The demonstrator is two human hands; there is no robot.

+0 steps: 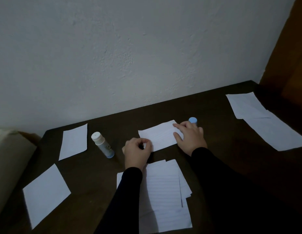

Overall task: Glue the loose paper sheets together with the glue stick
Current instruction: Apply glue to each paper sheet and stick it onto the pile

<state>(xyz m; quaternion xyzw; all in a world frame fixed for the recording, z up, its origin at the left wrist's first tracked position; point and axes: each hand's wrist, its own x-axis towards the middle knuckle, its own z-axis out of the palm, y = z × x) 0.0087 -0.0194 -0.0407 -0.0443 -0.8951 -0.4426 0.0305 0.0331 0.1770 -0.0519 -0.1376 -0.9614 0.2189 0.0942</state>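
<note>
Pressing step, by the look of it: lined paper piece [161, 135] near the middle of the tabletop [219, 146], left hand [137, 152] curled and pinching its near-left corner, right hand [191, 136] spread flat on its right end, fingers fairly straight. Next, probably a firm rub along the joined edge, then a fresh sheet from the stack [165, 191] at the near edge and the glue stick [103, 145], upright and uncapped just left of the left hand. Blue cap [192, 120] right behind the right hand, easily knocked; loose sheets [73, 141] toward the left edge and more [265, 120] at the far right corner, well apart.
</note>
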